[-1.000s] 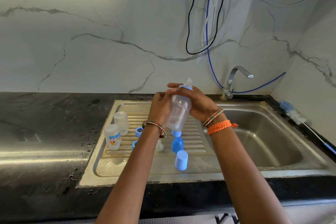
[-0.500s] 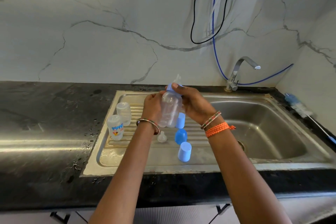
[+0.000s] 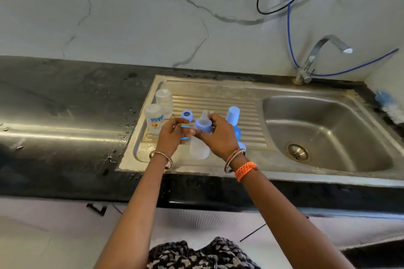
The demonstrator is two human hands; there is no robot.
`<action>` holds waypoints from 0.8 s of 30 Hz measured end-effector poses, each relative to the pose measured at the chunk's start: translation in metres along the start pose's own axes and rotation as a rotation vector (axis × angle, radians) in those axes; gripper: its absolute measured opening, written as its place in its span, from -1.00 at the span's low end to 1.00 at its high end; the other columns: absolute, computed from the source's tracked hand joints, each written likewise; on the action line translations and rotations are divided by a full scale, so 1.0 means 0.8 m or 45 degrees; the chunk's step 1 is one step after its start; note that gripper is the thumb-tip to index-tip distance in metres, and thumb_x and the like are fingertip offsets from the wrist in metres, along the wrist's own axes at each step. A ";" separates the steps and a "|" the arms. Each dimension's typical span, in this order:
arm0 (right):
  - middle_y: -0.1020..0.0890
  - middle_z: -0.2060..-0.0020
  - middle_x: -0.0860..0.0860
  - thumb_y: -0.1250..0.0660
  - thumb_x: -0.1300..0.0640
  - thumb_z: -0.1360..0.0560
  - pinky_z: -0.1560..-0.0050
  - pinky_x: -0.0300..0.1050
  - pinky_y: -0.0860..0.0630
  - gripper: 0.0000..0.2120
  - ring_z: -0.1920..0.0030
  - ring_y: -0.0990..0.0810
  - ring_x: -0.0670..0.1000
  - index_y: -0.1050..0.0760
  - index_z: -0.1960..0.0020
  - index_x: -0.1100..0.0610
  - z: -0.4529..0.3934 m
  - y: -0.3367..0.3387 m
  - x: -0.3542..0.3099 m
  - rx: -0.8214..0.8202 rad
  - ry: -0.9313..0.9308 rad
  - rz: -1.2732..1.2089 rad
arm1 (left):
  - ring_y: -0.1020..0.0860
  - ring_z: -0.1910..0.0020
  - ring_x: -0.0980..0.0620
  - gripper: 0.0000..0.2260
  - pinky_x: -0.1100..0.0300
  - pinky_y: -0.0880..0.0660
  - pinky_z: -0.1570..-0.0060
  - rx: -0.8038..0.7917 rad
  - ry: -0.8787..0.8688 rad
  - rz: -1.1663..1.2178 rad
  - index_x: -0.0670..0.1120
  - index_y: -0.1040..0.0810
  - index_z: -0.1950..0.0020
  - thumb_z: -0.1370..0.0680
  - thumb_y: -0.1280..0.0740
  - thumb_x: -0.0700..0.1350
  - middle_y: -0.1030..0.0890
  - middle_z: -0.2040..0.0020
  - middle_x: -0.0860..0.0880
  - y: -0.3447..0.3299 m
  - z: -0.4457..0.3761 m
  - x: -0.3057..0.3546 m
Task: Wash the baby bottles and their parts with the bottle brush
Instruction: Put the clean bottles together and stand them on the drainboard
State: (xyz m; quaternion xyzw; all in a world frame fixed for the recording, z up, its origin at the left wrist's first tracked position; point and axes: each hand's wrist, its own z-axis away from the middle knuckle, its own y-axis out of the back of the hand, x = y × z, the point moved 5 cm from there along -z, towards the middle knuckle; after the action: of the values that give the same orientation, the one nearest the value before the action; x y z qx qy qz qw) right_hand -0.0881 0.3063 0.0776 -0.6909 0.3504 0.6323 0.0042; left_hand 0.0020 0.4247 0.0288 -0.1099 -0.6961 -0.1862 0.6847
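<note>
Head view, the only 1. I read the drainboard (image 3: 218, 98) on the left of the sink, basin (image 3: 328, 133) on the right.

Right hand (image 3: 220, 135): fingers curled round the blue collar (image 3: 203, 125) at the top of a clear bottle (image 3: 199, 148), thumb side toward the teat (image 3: 205, 117). The bottle hangs upright just above the near part of the drainboard. Left hand (image 3: 172, 135): fingers loosely bent, tips near the collar; I cannot tell whether they touch it or hold anything.

Other parts on the drainboard: 2 clear bottles (image 3: 155, 118) standing at the far left, a blue ring (image 3: 187, 114) beside them, a blue cap (image 3: 233, 113) upright on the right. More blue pieces sit behind the hands, mostly hidden.

Brush (image 3: 387, 105) lies on the counter at the far right edge, well apart from both hands. Tap (image 3: 323, 50) shows no water running.

Judgement: step in hand is taking this bottle apart, collar and teat off the body; washing proper not yet begun. Next move calls for a firm hold on the body with the left hand while the right twists the collar, then setting parts down and reaching right for the brush.
</note>
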 end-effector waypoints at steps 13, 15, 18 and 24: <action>-0.60 0.00 0.02 -0.43 0.03 -0.44 0.06 -0.19 -0.42 -0.58 0.00 -0.56 0.01 -0.41 -0.22 0.13 0.023 -0.014 0.022 -0.254 -0.035 0.192 | -0.52 -0.18 0.14 -0.40 0.27 -0.44 -0.17 -0.622 0.070 -0.313 0.05 -0.43 -0.24 -0.23 -0.49 0.01 -0.58 -0.16 0.08 -0.027 0.025 -0.035; -0.57 -0.07 0.02 -0.38 0.00 -0.45 -0.03 -0.07 -0.47 -0.56 -0.07 -0.54 0.04 -0.40 -0.27 0.10 0.025 0.015 0.025 -0.167 -0.094 0.424 | -0.49 -0.25 0.07 -0.35 0.16 -0.41 -0.27 -0.602 0.112 -0.268 0.01 -0.40 -0.32 -0.28 -0.57 -0.09 -0.55 -0.24 0.04 -0.025 0.022 -0.042; -0.52 -0.16 0.10 -0.34 -0.08 -0.45 -0.09 0.00 -0.46 -0.51 -0.17 -0.47 0.15 -0.36 -0.28 0.13 0.028 0.060 0.045 -0.127 -0.294 1.025 | -0.46 -0.29 0.05 -0.27 0.13 -0.42 -0.28 -0.630 0.151 -0.249 0.01 -0.33 -0.36 -0.26 -0.57 -0.12 -0.50 -0.28 0.05 -0.026 0.023 -0.047; -0.54 -0.14 0.16 -0.38 0.09 -0.46 0.08 -0.07 -0.39 -0.41 -0.11 -0.55 0.20 -0.19 -0.36 0.22 0.035 0.066 0.065 -0.242 -0.557 0.846 | -0.28 -0.43 0.06 -0.19 0.13 -0.36 -0.28 -0.654 0.048 -0.317 -0.04 -0.10 -0.50 -0.39 -0.37 -0.49 -0.28 -0.39 0.13 -0.002 0.014 -0.015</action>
State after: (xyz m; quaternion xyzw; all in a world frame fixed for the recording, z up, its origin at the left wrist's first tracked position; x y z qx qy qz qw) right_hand -0.1408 0.2540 0.0495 -0.3867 0.4853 0.7609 -0.1897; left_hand -0.0085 0.4292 0.0171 -0.1897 -0.6215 -0.4410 0.6191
